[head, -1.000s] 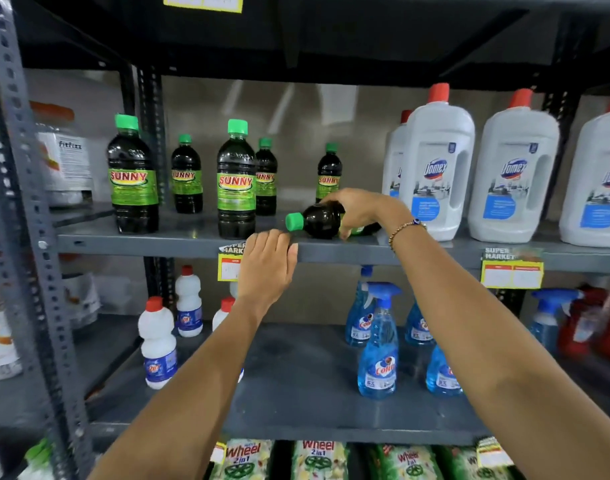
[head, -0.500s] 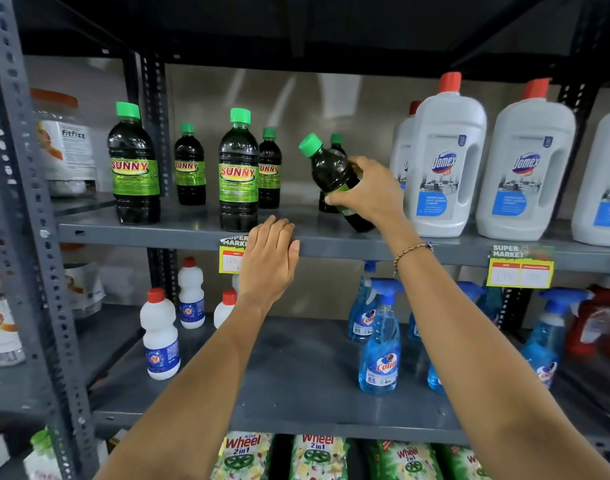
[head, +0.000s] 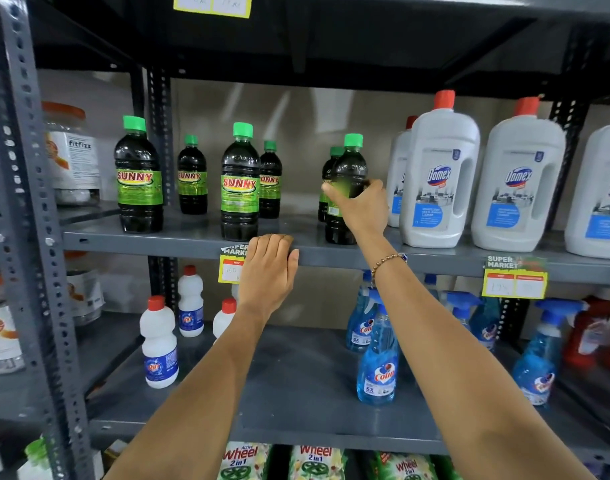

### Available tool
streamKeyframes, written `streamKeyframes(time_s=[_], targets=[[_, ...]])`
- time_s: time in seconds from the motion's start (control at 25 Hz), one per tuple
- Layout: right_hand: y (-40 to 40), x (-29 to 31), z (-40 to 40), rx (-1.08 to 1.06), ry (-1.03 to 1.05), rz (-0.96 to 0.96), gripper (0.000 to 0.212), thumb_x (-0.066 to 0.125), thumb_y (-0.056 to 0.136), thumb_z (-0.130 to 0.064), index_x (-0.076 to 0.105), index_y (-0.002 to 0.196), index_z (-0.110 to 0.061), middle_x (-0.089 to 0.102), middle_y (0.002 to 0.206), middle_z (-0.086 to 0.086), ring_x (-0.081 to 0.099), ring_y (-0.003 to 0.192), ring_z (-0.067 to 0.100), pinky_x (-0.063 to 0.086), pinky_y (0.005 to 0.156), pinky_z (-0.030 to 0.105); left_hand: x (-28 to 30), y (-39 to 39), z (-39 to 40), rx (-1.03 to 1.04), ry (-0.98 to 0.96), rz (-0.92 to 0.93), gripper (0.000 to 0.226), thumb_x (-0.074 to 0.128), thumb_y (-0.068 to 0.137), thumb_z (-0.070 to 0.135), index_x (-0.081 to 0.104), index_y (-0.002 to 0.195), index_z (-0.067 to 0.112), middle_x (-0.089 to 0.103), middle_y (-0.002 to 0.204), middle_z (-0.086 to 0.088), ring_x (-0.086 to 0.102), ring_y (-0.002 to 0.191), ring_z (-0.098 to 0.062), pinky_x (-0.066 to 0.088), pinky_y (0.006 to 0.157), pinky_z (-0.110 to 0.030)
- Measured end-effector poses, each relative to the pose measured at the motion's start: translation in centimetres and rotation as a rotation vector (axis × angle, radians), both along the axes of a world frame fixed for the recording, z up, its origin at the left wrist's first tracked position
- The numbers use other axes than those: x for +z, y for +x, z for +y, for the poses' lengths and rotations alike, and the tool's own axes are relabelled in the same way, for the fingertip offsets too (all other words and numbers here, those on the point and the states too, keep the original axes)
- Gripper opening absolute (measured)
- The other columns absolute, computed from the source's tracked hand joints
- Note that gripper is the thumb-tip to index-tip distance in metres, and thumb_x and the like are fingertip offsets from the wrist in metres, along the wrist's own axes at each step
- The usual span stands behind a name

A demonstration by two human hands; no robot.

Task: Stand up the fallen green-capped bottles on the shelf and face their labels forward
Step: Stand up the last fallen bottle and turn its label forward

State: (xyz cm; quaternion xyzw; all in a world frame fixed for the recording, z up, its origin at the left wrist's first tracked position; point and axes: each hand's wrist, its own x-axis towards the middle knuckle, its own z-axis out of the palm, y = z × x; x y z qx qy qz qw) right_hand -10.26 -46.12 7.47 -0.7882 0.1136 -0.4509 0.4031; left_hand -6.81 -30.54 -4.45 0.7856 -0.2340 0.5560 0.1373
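Note:
My right hand point(head: 360, 206) grips a dark green-capped bottle point(head: 347, 168) that stands upright on the grey shelf point(head: 158, 239). Its label is turned sideways and blurred; a barcode patch shows at its left side. Another small green-capped bottle point(head: 329, 161) stands right behind it. To the left, several SUNNY bottles stand upright with labels forward: a large one point(head: 137, 174), a large one point(head: 239, 183), and two smaller ones point(head: 192, 174) point(head: 270, 180) further back. My left hand point(head: 269, 268) rests flat on the shelf's front edge, holding nothing.
White Domex jugs point(head: 438, 174) with red caps stand just right of the held bottle. Yellow price tags point(head: 513, 280) hang from the shelf edge. Below are blue Colin spray bottles point(head: 378, 358) and small white bottles point(head: 158, 344). A perforated steel upright point(head: 37, 237) runs down the left.
The bottle lay on its side a second ago, was tilted up in my right hand, and now stands upright on the shelf. My left hand stayed on the shelf edge.

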Motion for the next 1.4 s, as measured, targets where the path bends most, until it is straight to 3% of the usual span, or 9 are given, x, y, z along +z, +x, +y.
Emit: streamKeyframes(time_s=[0.16, 0.28, 0.36, 0.56, 0.72, 0.92, 1.08, 1.28, 1.4], targets=[[0.4, -1.1, -0.8, 0.170, -0.039, 0.102, 0.088, 0.078, 0.066, -0.049, 0.036, 0.128, -0.005, 0.050, 0.125, 0.010, 0.051, 0.117, 0.026, 0.045, 0.098, 0.042, -0.1, 0.0, 0.0, -0.001, 0.000, 0.006, 0.033, 0.036, 0.099, 0.028, 0.060, 0.105, 0.007, 0.063, 0.101, -0.008, 0.055, 0.095, -0.027, 0.035, 0.093, -0.037], [-0.2, -1.7, -1.9, 0.547, 0.250, 0.194, 0.099, 0.076, 0.075, -0.008, 0.006, 0.145, -0.003, 0.047, 0.128, 0.006, 0.047, 0.118, 0.018, 0.038, 0.102, 0.032, -0.1, 0.2, 0.0, -0.026, -0.018, -0.003, 0.032, 0.036, 0.099, 0.028, 0.060, 0.105, 0.007, 0.064, 0.102, -0.008, 0.055, 0.095, -0.027, 0.035, 0.093, -0.037], [-0.3, -1.7, -2.6, 0.598, 0.300, 0.231, 0.103, 0.072, 0.075, 0.005, -0.003, 0.146, -0.002, 0.047, 0.135, 0.011, 0.047, 0.117, 0.018, 0.036, 0.105, 0.033, -0.1, 0.3, -0.1, -0.040, -0.029, -0.007, 0.033, 0.036, 0.098, 0.028, 0.060, 0.106, 0.006, 0.064, 0.102, -0.008, 0.056, 0.095, -0.028, 0.035, 0.093, -0.038], [0.3, -2.6, -1.7, 0.348, 0.076, 0.196, 0.100, 0.086, 0.063, -0.019, 0.021, 0.137, -0.007, 0.038, 0.133, 0.008, 0.043, 0.123, 0.022, 0.038, 0.106, 0.035, -0.2, 0.3, 0.0, -0.046, -0.022, -0.017, 0.033, 0.036, 0.099, 0.027, 0.060, 0.106, 0.007, 0.064, 0.102, -0.008, 0.056, 0.096, -0.027, 0.035, 0.092, -0.037], [0.1, -2.4, -1.8, 0.429, 0.124, 0.244, 0.086, 0.077, 0.073, -0.010, 0.019, 0.135, -0.004, 0.046, 0.121, 0.006, 0.049, 0.114, 0.019, 0.040, 0.088, 0.027, -0.1, 0.3, 0.1, -0.048, -0.015, -0.008, 0.033, 0.036, 0.099, 0.027, 0.060, 0.106, 0.006, 0.064, 0.102, -0.008, 0.056, 0.095, -0.027, 0.035, 0.092, -0.036], [0.2, -3.1, -1.3, 0.269, 0.016, 0.183, 0.090, 0.085, 0.063, -0.030, 0.029, 0.129, -0.003, 0.050, 0.126, 0.009, 0.052, 0.116, 0.024, 0.045, 0.094, 0.034, -0.1, 0.2, 0.1, -0.055, -0.015, -0.007, 0.033, 0.035, 0.099, 0.027, 0.059, 0.106, 0.006, 0.064, 0.103, -0.008, 0.055, 0.095, -0.026, 0.035, 0.091, -0.036], [0.2, -2.8, -1.6, 0.318, 0.046, 0.247, 0.070, 0.079, 0.070, -0.020, 0.035, 0.123, -0.005, 0.055, 0.112, 0.006, 0.056, 0.113, 0.026, 0.043, 0.083, 0.031, -0.1, 0.1, 0.1, -0.056, -0.011, 0.009, 0.032, 0.036, 0.099, 0.028, 0.059, 0.108, 0.007, 0.064, 0.104, -0.008, 0.055, 0.096, -0.026, 0.035, 0.092, -0.036], [0.4, -3.2, -1.4, 0.246, 0.013, 0.218, 0.080, 0.083, 0.066, -0.032, 0.034, 0.124, -0.007, 0.054, 0.115, 0.004, 0.054, 0.107, 0.021, 0.043, 0.086, 0.031, -0.2, 0.3, 0.0, -0.052, -0.017, -0.001, 0.033, 0.036, 0.099, 0.028, 0.060, 0.107, 0.007, 0.064, 0.104, -0.008, 0.056, 0.096, -0.026, 0.035, 0.092, -0.036], [0.4, -2.8, -2.1, 0.366, 0.080, 0.263, 0.068, 0.078, 0.071, -0.017, 0.036, 0.124, -0.007, 0.054, 0.109, 0.003, 0.055, 0.110, 0.022, 0.043, 0.084, 0.029, -0.1, 0.2, 0.0, -0.053, -0.026, 0.001, 0.034, 0.036, 0.098, 0.028, 0.060, 0.107, 0.006, 0.064, 0.104, -0.008, 0.057, 0.096, -0.026, 0.035, 0.092, -0.036]])
